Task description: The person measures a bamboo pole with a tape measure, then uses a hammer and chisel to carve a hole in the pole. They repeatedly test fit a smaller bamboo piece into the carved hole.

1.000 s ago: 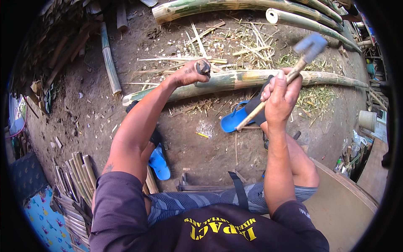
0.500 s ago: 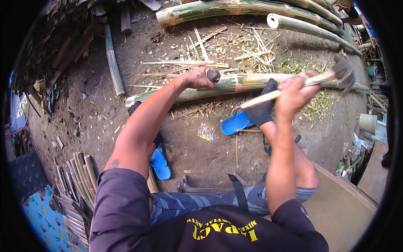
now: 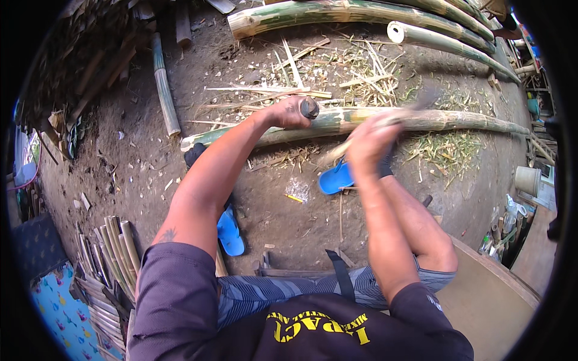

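Lying across the dirt ground, the long green bamboo pole is the landmark: thicker poles rest beyond it, a bundle of split strips lies well on the near side to the left, and two blue sandals sit just on the near side. Half a second ago the hammer was raised off to the right; now the right hand, fingers wrapped around the blurred wooden handle, has swung it down toward the pole. The left hand is closed tight around a dark chisel set on the pole. Open ground remains on the near side; straw litter crowds the far side.
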Action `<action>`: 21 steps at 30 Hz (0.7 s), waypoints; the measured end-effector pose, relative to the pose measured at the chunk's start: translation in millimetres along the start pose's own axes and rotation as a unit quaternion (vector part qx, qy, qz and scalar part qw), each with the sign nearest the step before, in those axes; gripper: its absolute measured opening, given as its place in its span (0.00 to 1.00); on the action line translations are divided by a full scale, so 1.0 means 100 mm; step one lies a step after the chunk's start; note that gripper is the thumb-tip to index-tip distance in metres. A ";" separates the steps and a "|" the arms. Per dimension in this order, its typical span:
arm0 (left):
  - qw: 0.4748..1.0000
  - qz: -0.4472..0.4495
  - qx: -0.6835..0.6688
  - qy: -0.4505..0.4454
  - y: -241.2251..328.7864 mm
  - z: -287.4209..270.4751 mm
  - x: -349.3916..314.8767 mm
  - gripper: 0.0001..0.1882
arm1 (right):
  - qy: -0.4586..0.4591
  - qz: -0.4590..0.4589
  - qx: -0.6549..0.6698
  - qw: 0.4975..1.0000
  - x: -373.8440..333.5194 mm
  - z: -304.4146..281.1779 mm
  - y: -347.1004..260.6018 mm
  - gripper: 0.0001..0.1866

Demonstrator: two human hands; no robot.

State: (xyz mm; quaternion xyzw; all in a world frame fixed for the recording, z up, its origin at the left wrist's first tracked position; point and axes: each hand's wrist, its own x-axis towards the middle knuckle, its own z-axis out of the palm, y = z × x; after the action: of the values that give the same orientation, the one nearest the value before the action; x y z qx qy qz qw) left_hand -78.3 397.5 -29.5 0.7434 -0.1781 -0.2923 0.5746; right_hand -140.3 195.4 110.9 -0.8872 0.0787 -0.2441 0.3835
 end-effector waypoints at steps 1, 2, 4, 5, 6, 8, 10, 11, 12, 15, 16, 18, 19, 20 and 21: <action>0.999 0.006 0.031 -0.002 -0.01 -0.02 0.00 0.14 | -0.254 0.013 -0.122 0.959 -0.22 0.03 0.06 0.17; 0.997 -0.011 0.079 0.006 -0.03 -0.01 0.00 0.15 | -0.503 0.054 -0.251 0.825 -0.39 0.05 0.13 0.22; 0.991 0.117 0.023 0.058 -0.05 0.03 -0.02 0.20 | -0.416 0.042 -0.141 0.897 -0.42 0.16 0.32 0.22; 0.998 0.049 0.006 0.046 -0.06 0.01 -0.03 0.23 | -0.388 0.045 -0.099 0.915 -0.41 0.18 0.40 0.20; 0.999 -0.039 -0.011 0.007 -0.07 0.05 -0.06 0.26 | -0.346 0.035 -0.050 0.936 -0.45 0.13 0.47 0.18; 0.998 -0.006 -0.038 0.045 -0.07 0.07 -0.13 0.28 | -0.324 0.055 -0.016 0.944 -0.24 0.23 0.58 0.15; 0.990 -0.089 0.066 0.086 -0.05 0.12 -0.23 0.29 | -0.317 0.016 -0.089 0.944 -0.02 0.43 0.67 0.17; 0.980 -0.089 0.126 0.125 -0.03 0.15 -0.25 0.31 | -0.324 0.024 -0.101 0.940 0.08 0.58 0.73 0.18; 0.976 -0.132 0.123 0.125 -0.01 0.15 -0.27 0.34 | -0.334 0.023 -0.108 0.936 0.15 0.71 0.80 0.19; 0.969 -0.160 0.104 0.156 0.06 0.19 -0.35 0.34 | -0.406 0.005 -0.153 0.901 0.12 0.98 1.04 0.18; 0.969 -0.160 0.076 0.174 0.07 0.24 -0.39 0.35 | -0.428 -0.021 -0.176 0.886 0.02 1.00 1.12 0.19; 0.963 -0.215 0.059 0.152 0.07 0.36 -0.51 0.35 | -0.452 -0.060 -0.176 0.873 -0.23 1.03 1.24 0.21; 0.962 -0.203 0.042 0.179 0.06 0.45 -0.61 0.35 | -0.439 -0.098 -0.160 0.879 -0.34 1.02 1.28 0.20; 0.962 -0.190 0.025 0.195 0.04 0.53 -0.68 0.36 | -0.432 -0.114 -0.161 0.880 -0.43 1.01 1.30 0.20; 0.963 -0.168 0.026 0.211 0.02 0.58 -0.75 0.35 | -0.419 -0.118 -0.155 0.887 -0.51 1.02 1.30 0.20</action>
State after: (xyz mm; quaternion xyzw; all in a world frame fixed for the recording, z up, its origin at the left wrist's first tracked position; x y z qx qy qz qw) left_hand -172.3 398.8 -20.2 0.8220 0.0674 -0.2165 0.5224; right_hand -128.0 187.3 -61.7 -0.9578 -0.1576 0.1227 0.2068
